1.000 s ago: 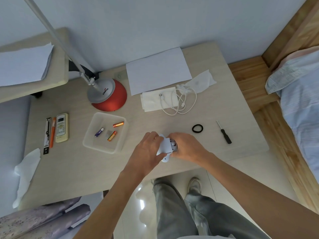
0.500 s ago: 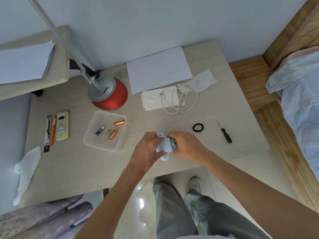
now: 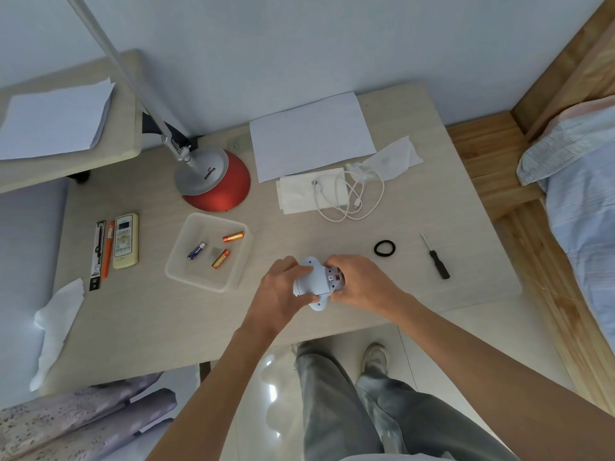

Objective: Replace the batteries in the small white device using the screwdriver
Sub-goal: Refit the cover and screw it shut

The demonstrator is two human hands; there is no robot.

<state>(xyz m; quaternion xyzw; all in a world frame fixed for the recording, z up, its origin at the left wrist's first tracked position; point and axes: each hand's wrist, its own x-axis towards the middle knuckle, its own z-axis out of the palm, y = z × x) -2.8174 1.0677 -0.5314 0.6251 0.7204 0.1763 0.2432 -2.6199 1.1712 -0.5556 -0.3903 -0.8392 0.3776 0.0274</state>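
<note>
The small white device [image 3: 315, 281] is held just above the near edge of the table [image 3: 133, 327]. My left hand [image 3: 283, 291] grips its left side and my right hand [image 3: 359, 283] grips its right end, where a small opening with inner parts shows. The black-handled screwdriver [image 3: 436, 258] lies on the table to the right, apart from both hands. A clear plastic tray [image 3: 179, 267] to the left holds two orange batteries [image 3: 233, 236] [image 3: 221, 258] and one purple battery [image 3: 196, 250].
A black hair tie [image 3: 384, 248] lies between the device and the screwdriver. Behind are a white cable [image 3: 349, 194], paper sheet [image 3: 311, 134], tissue and a red lamp base [image 3: 216, 183]. A remote [image 3: 125, 240] and pens lie at left. A bed [image 3: 582, 181] stands at right.
Both hands have stayed on the device, shifting it slightly; the right end with its inner parts shows a little more. Nothing else on the table moved.
</note>
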